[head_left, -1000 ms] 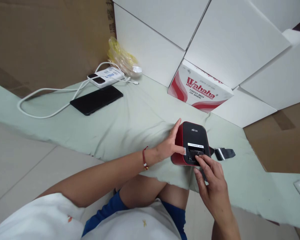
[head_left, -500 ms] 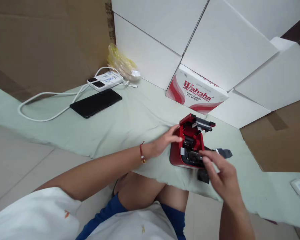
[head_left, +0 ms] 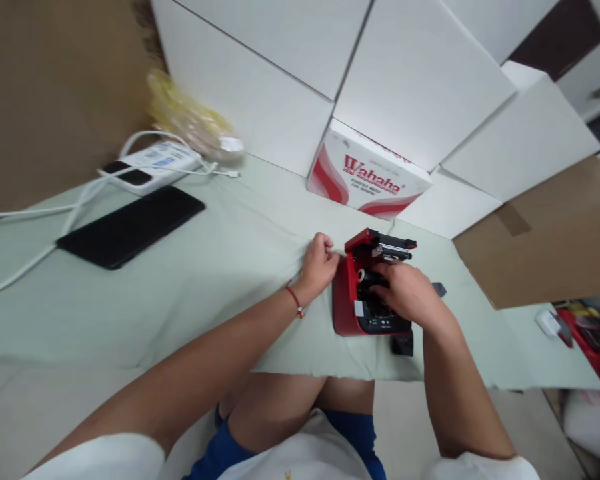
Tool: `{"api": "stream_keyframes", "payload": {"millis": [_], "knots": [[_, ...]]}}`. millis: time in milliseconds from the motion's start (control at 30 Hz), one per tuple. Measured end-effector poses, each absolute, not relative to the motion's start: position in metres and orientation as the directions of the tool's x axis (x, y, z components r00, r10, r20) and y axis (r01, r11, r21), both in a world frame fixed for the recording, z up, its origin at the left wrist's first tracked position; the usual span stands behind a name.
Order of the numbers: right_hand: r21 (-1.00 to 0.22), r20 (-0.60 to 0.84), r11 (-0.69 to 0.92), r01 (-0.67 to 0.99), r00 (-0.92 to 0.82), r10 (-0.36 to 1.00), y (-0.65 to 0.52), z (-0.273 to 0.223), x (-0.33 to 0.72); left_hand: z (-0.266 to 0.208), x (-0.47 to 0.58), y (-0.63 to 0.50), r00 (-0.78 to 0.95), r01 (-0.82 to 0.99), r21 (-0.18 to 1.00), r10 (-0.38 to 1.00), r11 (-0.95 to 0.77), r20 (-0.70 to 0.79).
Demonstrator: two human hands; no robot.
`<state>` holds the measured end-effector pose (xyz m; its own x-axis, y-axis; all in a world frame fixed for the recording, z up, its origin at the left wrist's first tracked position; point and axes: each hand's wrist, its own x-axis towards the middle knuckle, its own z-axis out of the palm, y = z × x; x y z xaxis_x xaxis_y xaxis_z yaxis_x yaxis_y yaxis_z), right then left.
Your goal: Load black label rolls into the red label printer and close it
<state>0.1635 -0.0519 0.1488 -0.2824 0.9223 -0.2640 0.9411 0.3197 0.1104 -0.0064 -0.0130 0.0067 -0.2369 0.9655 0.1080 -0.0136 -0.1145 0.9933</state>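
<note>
A small red and black printer-like device (head_left: 347, 310) stands on the cloth with its lid (head_left: 380, 243) raised. Inside its cavity lies a black roll (head_left: 373, 278) with a pale ring at its left end. My right hand (head_left: 407, 290) reaches in from the right, thumb and fingers closed around the roll; its fingertips are partly hidden. Curled beside the device's left wall, my left hand (head_left: 321, 263) has its fingers folded and nothing visible in them. A dark flat piece (head_left: 403, 343) lies by the device's front right corner, and another dark piece (head_left: 439, 289) shows behind my right wrist.
A black phone (head_left: 133, 227), a white power bank (head_left: 150, 167) with a white cable (head_left: 83, 200), and a yellowish plastic bag (head_left: 190, 117) lie at the left. Behind stand a Wahaha carton (head_left: 370, 170) and white boxes (head_left: 420, 80). A brown carton (head_left: 545, 233) is at the right.
My right hand has moved from the device's front right edge into its cavity, onto the roll. My left hand has come off the rim and curled up beside it. The view has shifted right.
</note>
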Motion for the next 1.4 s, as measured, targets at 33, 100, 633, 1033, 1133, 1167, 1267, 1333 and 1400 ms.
{"api": "stream_keyframes", "payload": {"millis": [33,100,633,1033,1133,1167,1267,1333,1400], "knots": [[0.046,-0.232,0.326,0.944,-0.308,0.923,-0.063,0.159,0.174,0.005,-0.007,-0.012,-0.216,0.047,0.99,0.966,-0.135,0.142],[-0.109,-0.119,0.326,0.939,-0.338,0.934,-0.089,0.179,0.203,0.003,-0.006,-0.009,-0.12,0.129,0.976,0.975,-0.174,0.189],[0.026,-0.082,-0.118,0.993,0.12,0.989,-0.092,0.086,0.353,0.009,-0.004,-0.01,-0.047,0.199,0.964,0.981,-0.174,0.187],[0.05,0.006,-0.125,0.991,0.125,0.992,-0.049,0.067,0.331,0.008,-0.005,-0.011,-0.054,0.236,0.957,0.981,-0.166,0.184],[0.08,-0.011,-0.16,0.984,0.162,0.987,-0.045,0.061,0.328,0.009,-0.006,-0.012,-0.055,0.236,0.957,0.981,-0.171,0.188],[0.082,-0.028,-0.166,0.983,0.168,0.985,-0.042,0.062,0.327,0.01,-0.006,-0.012,-0.053,0.23,0.958,0.98,-0.174,0.191],[0.055,-0.091,-0.151,0.987,0.156,0.984,-0.037,0.075,0.327,0.009,-0.007,-0.012,-0.071,0.21,0.961,0.978,-0.18,0.199],[0.011,-0.111,-0.123,0.992,0.123,0.986,-0.04,0.095,0.327,0.008,-0.007,-0.01,-0.078,0.217,0.959,0.977,-0.18,0.201],[-0.05,-0.123,-0.072,0.996,0.066,0.99,-0.053,0.124,0.325,0.007,-0.007,-0.009,-0.073,0.221,0.961,0.979,-0.168,0.188]]}}
